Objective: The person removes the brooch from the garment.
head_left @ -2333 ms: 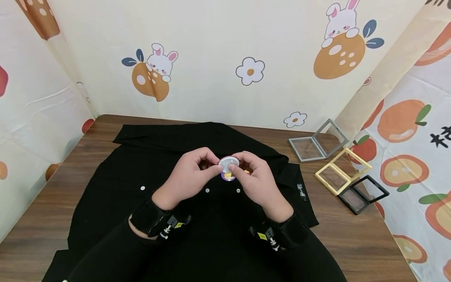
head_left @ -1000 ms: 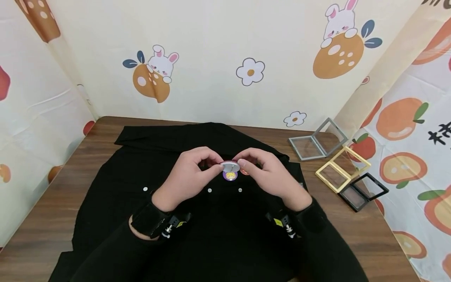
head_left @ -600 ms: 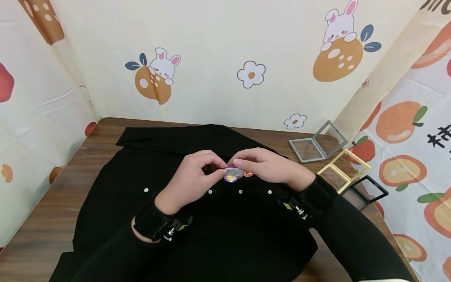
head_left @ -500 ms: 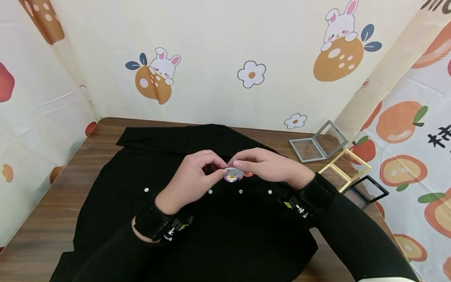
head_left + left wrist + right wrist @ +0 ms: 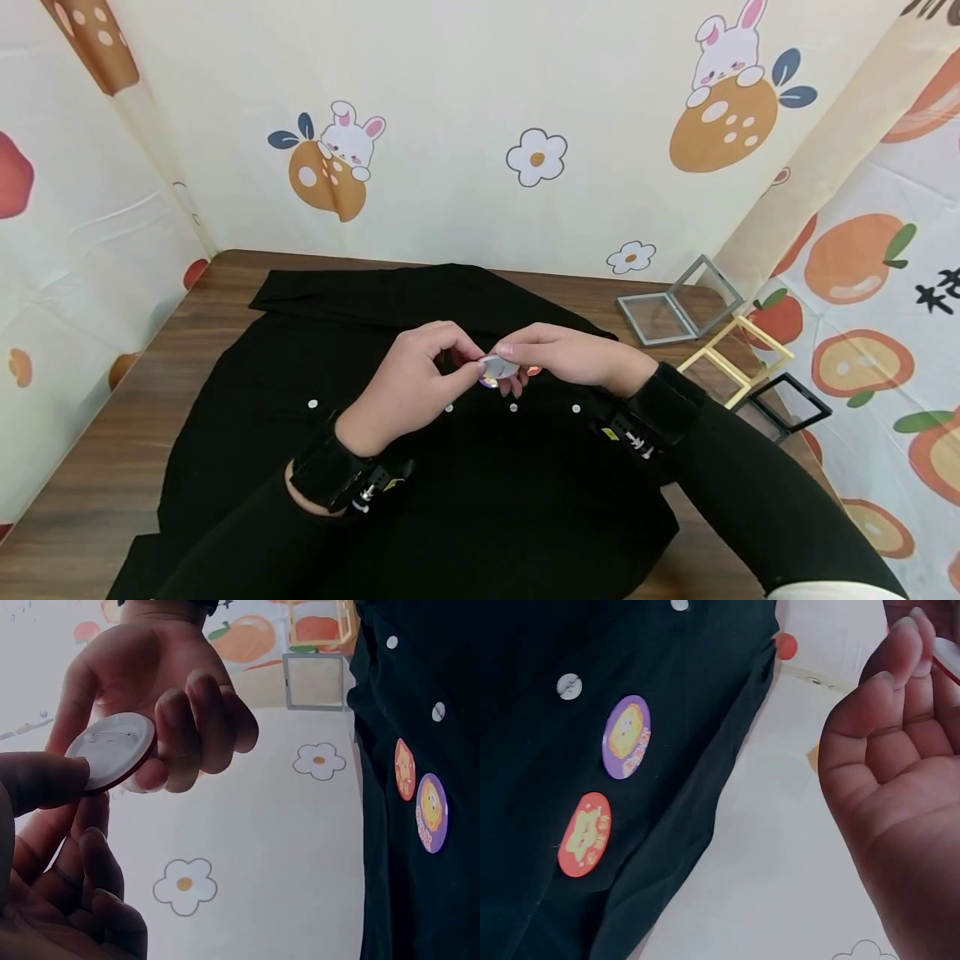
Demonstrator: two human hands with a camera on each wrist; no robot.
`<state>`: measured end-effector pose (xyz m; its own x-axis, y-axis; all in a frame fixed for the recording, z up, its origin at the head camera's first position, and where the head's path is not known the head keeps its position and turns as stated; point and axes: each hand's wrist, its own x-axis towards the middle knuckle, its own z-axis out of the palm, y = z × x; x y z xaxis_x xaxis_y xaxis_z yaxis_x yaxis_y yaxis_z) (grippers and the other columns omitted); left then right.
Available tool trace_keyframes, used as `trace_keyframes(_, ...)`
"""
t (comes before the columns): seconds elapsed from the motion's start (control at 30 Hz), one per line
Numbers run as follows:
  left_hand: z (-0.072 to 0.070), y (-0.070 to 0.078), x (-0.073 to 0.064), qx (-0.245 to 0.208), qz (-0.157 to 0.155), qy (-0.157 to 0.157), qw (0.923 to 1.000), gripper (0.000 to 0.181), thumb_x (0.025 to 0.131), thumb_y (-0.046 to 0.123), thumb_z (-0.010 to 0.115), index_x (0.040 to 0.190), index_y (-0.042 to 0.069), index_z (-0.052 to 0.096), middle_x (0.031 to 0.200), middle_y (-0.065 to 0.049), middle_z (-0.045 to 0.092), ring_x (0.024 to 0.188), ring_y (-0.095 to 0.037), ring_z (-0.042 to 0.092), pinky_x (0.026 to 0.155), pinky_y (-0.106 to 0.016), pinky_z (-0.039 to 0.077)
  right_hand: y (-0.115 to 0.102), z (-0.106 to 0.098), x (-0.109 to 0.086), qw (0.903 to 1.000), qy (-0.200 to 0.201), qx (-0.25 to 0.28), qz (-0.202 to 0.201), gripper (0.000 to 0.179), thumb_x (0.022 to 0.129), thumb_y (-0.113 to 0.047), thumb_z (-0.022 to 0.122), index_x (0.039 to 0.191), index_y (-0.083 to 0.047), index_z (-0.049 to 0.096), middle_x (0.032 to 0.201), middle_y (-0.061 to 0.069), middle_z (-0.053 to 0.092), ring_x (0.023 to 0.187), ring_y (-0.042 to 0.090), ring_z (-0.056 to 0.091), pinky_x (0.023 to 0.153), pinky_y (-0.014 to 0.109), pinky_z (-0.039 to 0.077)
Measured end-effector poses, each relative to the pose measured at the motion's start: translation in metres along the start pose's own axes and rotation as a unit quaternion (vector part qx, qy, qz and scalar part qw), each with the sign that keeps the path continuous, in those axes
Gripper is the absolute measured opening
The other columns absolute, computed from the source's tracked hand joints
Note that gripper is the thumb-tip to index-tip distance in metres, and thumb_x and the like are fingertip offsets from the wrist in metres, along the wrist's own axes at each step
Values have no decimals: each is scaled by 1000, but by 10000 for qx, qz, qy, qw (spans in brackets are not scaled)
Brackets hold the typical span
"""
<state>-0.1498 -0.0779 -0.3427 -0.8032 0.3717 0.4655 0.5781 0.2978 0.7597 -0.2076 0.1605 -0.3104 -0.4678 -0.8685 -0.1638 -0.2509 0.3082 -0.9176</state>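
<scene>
While the left grip (image 5: 412, 379) pinches a badge (image 5: 118, 754), the right grip's (image 5: 567, 358) hold is unclear.

Between the forearms, the space over the black shirt (image 5: 330, 333) is passable from the near side up to the hands. There the left hand (image 5: 412, 379) and right hand (image 5: 566, 357) meet at the pin badge (image 5: 497, 367), closing the gap. Left side: low passage over flat cloth and tabletop (image 5: 198, 342). Right side: obstructed by the grey frame (image 5: 682, 315), lid raised, with the yellow frame (image 5: 731, 369) and black frame (image 5: 767, 414) close by; the right sleeve (image 5: 765, 483) spans the near approach. Rear: printed cloth (image 5: 435, 167) stands along the tabletop's far edge.
</scene>
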Motion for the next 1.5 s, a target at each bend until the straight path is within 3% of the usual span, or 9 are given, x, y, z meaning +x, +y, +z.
trace_keyframes(0.2,2,-1,-1,-126,-15,-34,9999,12,92,7,76,89,18,75,87,10,64,79,-10,58,67,-42,51,4,1,0,9995,-86,299,-46,47,113,-27,33,115,3,68,94,13,68,85,29,62,76,35,53)
trace_keyframes(0.37,3,0,-2,-144,30,-51,9999,12,92,7,76,89,18,74,86,10,64,78,-10,58,67,-36,50,7,1,0,9987,-195,450,-121,48,112,-29,35,116,8,65,94,13,66,84,28,61,76,35,54)
trace_keyframes(0.57,4,0,-2,-111,29,-78,9999,11,92,7,77,89,18,75,86,10,64,79,-10,58,67,-31,48,7,1,1,9983,-235,532,-99,44,112,-28,36,114,4,66,94,16,63,85,28,60,76,36,55)
trace_keyframes(1.03,6,-1,-2,6,-46,-153,9999,8,93,10,76,91,18,75,89,11,64,82,-8,57,71,-32,50,11,2,0,9995,-132,267,-87,43,112,-24,35,113,7,65,96,25,62,84,29,59,76,37,54)
trace_keyframes(1.17,4,-1,-2,32,-40,-205,9998,5,95,13,75,94,18,76,90,12,64,83,-7,58,72,-33,51,10,1,-1,9997,-98,220,-87,42,112,-25,35,114,4,66,95,18,63,85,30,59,76,37,54)
trace_keyframes(1.37,-7,-1,-12,119,-263,-212,9994,7,97,14,73,100,19,76,94,12,65,85,-9,58,73,-35,50,12,4,-5,9997,-186,170,-55,44,112,-26,36,125,2,67,97,15,63,90,31,58,78,37,55)
trace_keyframes(1.5,-16,-4,-18,319,-595,-209,9975,9,97,14,72,103,19,75,99,9,67,89,-10,59,78,-37,51,14,5,-7,10000,-49,60,5,42,112,-26,37,127,1,66,100,16,63,91,32,58,79,38,55)
